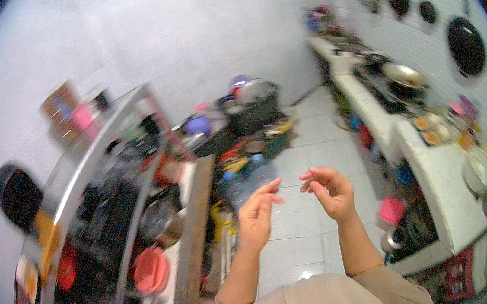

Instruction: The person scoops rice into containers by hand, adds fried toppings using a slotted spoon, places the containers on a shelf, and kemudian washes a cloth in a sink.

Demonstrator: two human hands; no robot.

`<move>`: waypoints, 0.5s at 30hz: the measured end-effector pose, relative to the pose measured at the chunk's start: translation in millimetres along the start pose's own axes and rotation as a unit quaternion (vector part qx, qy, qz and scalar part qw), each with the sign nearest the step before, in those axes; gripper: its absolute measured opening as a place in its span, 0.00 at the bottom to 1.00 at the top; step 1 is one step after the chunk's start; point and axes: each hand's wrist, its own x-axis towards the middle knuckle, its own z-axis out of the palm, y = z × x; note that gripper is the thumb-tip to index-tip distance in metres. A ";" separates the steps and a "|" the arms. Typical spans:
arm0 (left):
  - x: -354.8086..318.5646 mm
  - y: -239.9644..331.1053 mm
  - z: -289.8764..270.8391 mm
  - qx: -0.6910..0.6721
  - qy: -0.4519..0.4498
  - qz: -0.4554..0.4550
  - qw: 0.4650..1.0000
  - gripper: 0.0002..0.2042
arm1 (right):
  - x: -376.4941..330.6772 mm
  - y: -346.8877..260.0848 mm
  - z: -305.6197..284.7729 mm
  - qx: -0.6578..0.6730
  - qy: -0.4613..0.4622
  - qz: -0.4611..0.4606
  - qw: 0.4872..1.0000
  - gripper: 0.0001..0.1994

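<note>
At left, a metal rack (80,183) keeps dark kitchenware and a pink bowl (150,270) together, likely to save floor space. Clear bottles (263,171) sit on the floor (308,138) just beyond the left hand (267,193), perhaps too bulky for shelving. That hand and the right hand (313,181) are empty, fingers loosely curved and thumbs apart, facing each other across a gap. At right, pans (466,47) hang on the wall, probably freeing the crowded table (442,188) below.
</note>
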 end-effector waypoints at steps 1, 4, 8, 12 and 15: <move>14.6 1.4 28.0 -0.023 -0.045 -0.054 0.997 0.13 | 0.3 -3.9 -34.4 -0.037 0.033 -0.002 0.999 0.15; 39.7 -30.4 117.4 -0.207 -0.191 -0.091 0.955 0.15 | -11.1 -23.1 -130.3 -0.116 0.106 -0.014 0.987 0.14; 62.5 -72.0 226.6 -0.193 -0.388 -0.025 0.901 0.23 | -37.8 -47.0 -226.2 -0.233 0.222 -0.012 0.947 0.11; 72.0 -74.4 324.6 -0.207 -0.465 0.052 0.859 0.40 | -63.2 -68.9 -287.9 -0.347 0.317 0.048 0.881 0.08; 79.8 -91.5 382.3 -0.291 -0.511 -0.030 0.808 0.41 | -70.1 -71.3 -327.1 -0.387 0.368 0.152 0.832 0.08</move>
